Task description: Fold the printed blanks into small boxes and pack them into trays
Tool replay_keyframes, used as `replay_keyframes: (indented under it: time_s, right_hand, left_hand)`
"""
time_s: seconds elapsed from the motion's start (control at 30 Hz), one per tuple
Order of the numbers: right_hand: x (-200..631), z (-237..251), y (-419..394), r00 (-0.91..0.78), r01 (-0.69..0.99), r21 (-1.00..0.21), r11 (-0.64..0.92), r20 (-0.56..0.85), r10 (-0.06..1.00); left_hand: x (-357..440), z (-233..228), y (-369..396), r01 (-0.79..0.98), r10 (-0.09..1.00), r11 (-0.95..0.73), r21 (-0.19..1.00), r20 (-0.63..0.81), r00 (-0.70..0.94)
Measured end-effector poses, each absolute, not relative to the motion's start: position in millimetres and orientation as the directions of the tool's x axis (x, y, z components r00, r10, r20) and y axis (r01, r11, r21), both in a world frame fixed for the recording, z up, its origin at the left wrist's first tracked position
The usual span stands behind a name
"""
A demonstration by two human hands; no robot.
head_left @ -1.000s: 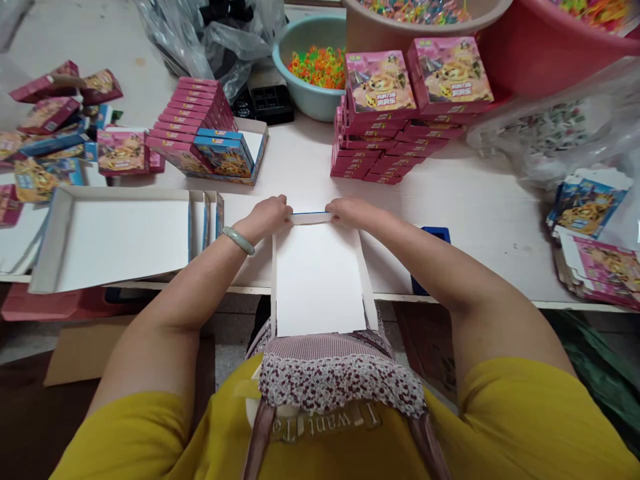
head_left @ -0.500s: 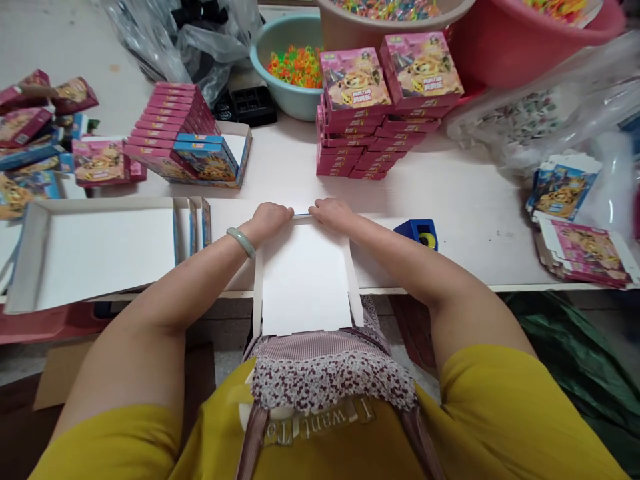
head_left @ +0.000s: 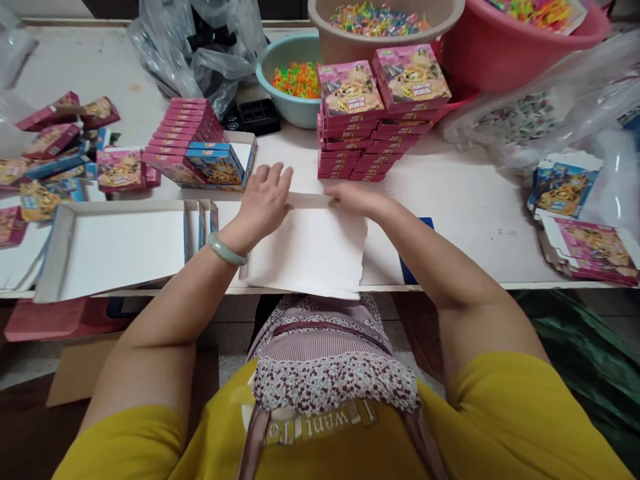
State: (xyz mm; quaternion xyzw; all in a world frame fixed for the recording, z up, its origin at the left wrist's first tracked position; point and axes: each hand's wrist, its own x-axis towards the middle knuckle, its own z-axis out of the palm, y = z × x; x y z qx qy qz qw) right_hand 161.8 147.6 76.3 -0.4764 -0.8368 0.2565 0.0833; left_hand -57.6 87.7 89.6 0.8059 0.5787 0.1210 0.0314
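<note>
A partly folded cardboard tray (head_left: 310, 250), white inside, lies at the table's front edge before me, its near side open towards my apron. My right hand (head_left: 350, 199) pinches the tray's far wall near its right corner. At the far left corner is my left hand (head_left: 265, 203), palm down with fingers stretched out; its thumb is close to the far wall, and I cannot tell whether it touches. A pale green bangle (head_left: 226, 249) is on the left wrist. Behind my right forearm, a blue tape dispenser (head_left: 409, 267) is partly hidden.
Left stand folded trays (head_left: 120, 240) and a tray of pink and blue boxes (head_left: 193, 143), with loose boxes (head_left: 53, 143) beyond. Pink boxes (head_left: 375, 110) are stacked at centre back near basins (head_left: 293, 100) of small plastic pieces. Flat cartons (head_left: 585, 247) lie right.
The tray has shifted away from my body onto the table and turned slightly. My left hand has let go of the far edge and spread its fingers; the right keeps hold.
</note>
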Motion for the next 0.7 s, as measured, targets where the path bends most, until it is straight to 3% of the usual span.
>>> replay_keyframes:
  time_s: [0.07, 0.13, 0.23, 0.27, 0.33, 0.43, 0.53, 0.6, 0.7]
  right_hand:
    - [136.3, 101.2, 158.7, -0.616, 0.737, -0.363, 0.57, -0.016, 0.787]
    - [122.1, 114.7, 154.3, -0.592, 0.748, -0.279, 0.602, 0.13, 0.795]
    - [129.7, 98.5, 128.4, -0.41, 0.784, -0.368, 0.5, 0.298, 0.862]
    - [136.0, 84.7, 119.1, -0.344, 0.785, -0.442, 0.434, 0.271, 0.899]
    - [144.4, 52.9, 104.9, -0.272, 0.729, -0.642, 0.238, 0.047, 0.961]
    - [134.4, 17.8, 100.3, -0.298, 0.479, -0.871, -0.106, -0.275, 0.914]
    - [110.2, 9.4, 111.7, -0.228, 0.314, -0.937, -0.154, -0.232, 0.946]
    - [101.4, 11.4, 121.1, -0.156, 0.314, -0.941, -0.125, -0.181, 0.971]
    - [106.5, 11.1, 131.2, -0.138, 0.358, -0.919, -0.164, -0.225, 0.965]
  left_hand:
    - [-52.4, 106.3, 106.3, 0.898, 0.932, -0.361, 0.25, 0.121, 0.341]
    - [-65.6, 119.3, 121.8, 0.908, 0.952, -0.302, 0.29, 0.045, 0.303]
    - [-109.2, 132.7, 127.8, 0.906, 0.979, -0.198, 0.375, 0.034, 0.201]
    - [-124.6, 136.2, 125.9, 0.888, 0.982, -0.181, 0.423, 0.033, 0.184]
    - [-149.7, 143.0, 120.0, 0.828, 0.987, -0.141, 0.543, 0.01, 0.162]
    - [-167.7, 152.6, 112.2, 0.704, 0.999, -0.03, 0.709, -0.002, 0.045]
    - [-168.0, 155.5, 101.3, 0.574, 0.999, -0.005, 0.819, 0.031, -0.035]
    - [-163.1, 148.3, 88.9, 0.497, 0.999, -0.047, 0.866, 0.05, 0.007]
    - [-152.2, 121.2, 68.7, 0.41, 0.996, -0.085, 0.908, 0.073, 0.045]
